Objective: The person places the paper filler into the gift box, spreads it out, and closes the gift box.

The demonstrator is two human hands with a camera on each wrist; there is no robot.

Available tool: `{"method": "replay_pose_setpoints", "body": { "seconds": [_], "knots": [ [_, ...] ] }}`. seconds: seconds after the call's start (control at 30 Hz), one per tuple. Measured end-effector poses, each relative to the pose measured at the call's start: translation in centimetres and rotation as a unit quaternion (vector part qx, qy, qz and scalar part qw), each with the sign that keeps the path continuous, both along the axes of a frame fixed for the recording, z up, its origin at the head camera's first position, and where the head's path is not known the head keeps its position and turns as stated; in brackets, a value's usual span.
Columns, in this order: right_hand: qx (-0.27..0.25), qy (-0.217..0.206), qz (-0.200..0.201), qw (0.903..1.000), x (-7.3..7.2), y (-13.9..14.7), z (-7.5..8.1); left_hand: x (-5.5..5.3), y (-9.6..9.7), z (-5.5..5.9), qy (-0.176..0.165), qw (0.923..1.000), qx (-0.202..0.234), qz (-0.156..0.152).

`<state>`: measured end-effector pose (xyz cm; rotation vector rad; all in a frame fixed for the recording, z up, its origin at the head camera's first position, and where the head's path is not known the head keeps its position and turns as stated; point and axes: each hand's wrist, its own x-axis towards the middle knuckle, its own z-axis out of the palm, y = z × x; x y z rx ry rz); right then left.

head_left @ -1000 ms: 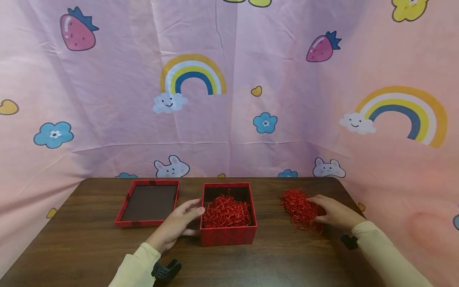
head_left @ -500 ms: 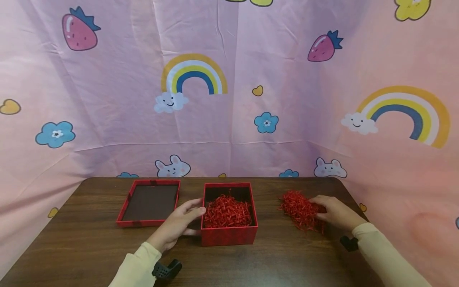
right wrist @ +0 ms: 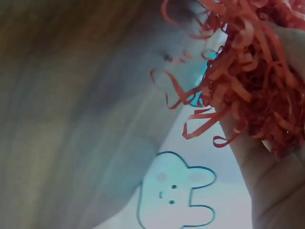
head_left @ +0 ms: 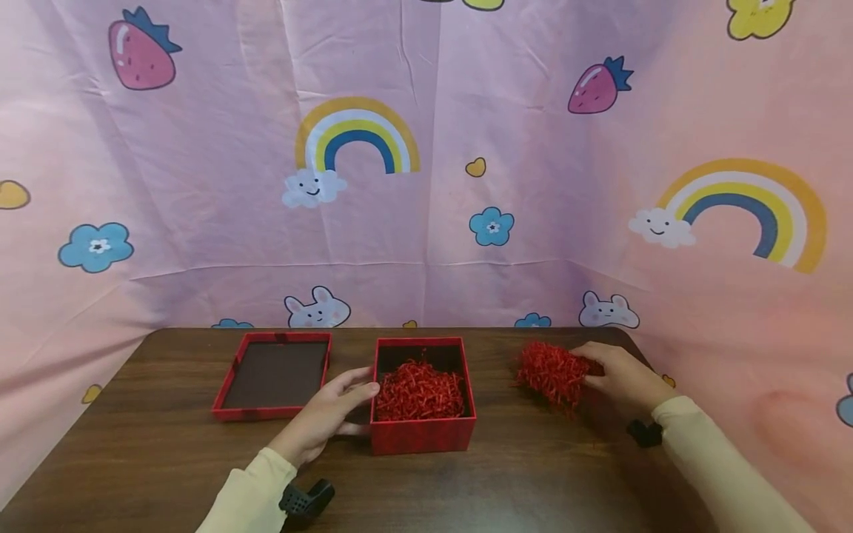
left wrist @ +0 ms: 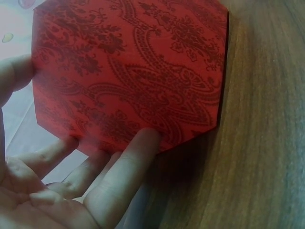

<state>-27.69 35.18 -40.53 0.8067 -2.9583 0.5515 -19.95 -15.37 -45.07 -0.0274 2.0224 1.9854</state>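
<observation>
A red patterned box [head_left: 421, 437], its top uncovered, stands mid-table with a mound of red shredded paper [head_left: 420, 392] inside. My left hand [head_left: 326, 414] rests against its left side, thumb at the rim. In the left wrist view, extended fingers [left wrist: 126, 176] touch the box's paisley wall [left wrist: 133, 71]. To the right, my right hand [head_left: 620, 377] grips a loose bunch of red shredded paper [head_left: 553, 374] just over the table. Curly strands [right wrist: 248, 71] of that bunch spill out between thumb and fingers in the right wrist view.
A shallow red box lid [head_left: 276, 374] with a dark inside lies to the left of the box, near the left forearm. The brown wooden table [head_left: 506, 481] ends at a patterned cloth backdrop [head_left: 426, 163] at the back and sides.
My right hand has closed on the shredded paper and raised it slightly off the table. The left hand and the box stay in place.
</observation>
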Motion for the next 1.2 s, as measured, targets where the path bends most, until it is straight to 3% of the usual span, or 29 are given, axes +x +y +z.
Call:
{"method": "replay_pose_setpoints", "body": {
  "seconds": [0.33,0.53,0.8,1.2],
  "knots": [
    [0.012,0.046,0.023,0.9986,-0.6,-0.5,3.5,-0.1,0.0,-0.2,0.006,1.0,0.003,-0.001],
    [0.011,0.04,0.032,0.9986,-0.3,-0.9,5.8,-0.1,0.0,-0.3,0.006,1.0,0.004,0.0],
    [0.017,0.099,0.058,0.9933,-0.3,-1.1,7.4,-0.1,-0.1,-0.3,0.006,0.9999,0.006,-0.006],
    [0.04,0.113,0.066,0.9906,0.2,-2.3,9.9,0.0,-0.1,-0.1,0.007,1.0,0.002,-0.006]
  ]
}}
